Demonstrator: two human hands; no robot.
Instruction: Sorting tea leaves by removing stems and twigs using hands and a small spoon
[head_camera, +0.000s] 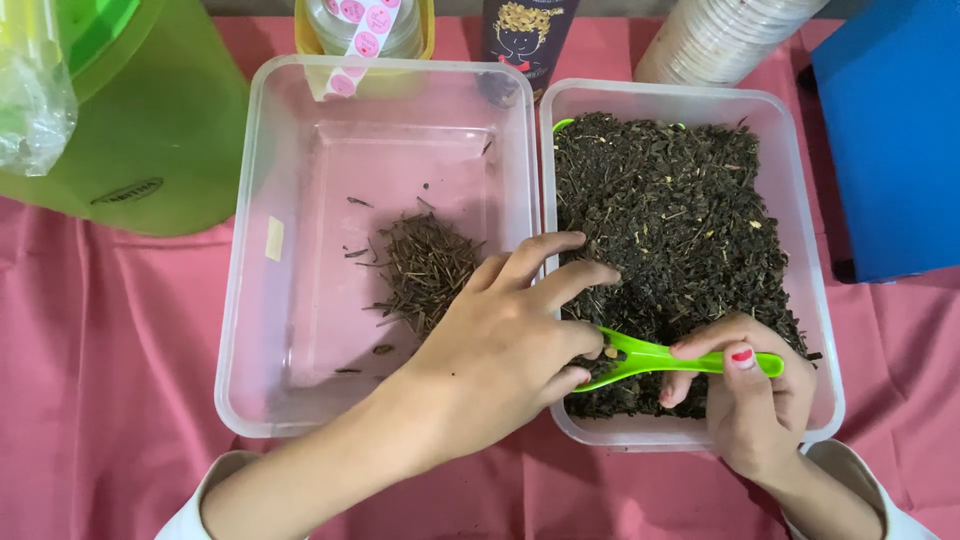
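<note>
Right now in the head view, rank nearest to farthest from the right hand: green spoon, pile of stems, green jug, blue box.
1. green spoon: held in the right hand, over the dark leaves.
2. pile of stems: left of it, in the neighbouring clear tub.
3. blue box: upper right, at the table's edge.
4. green jug: far upper left.
</note>
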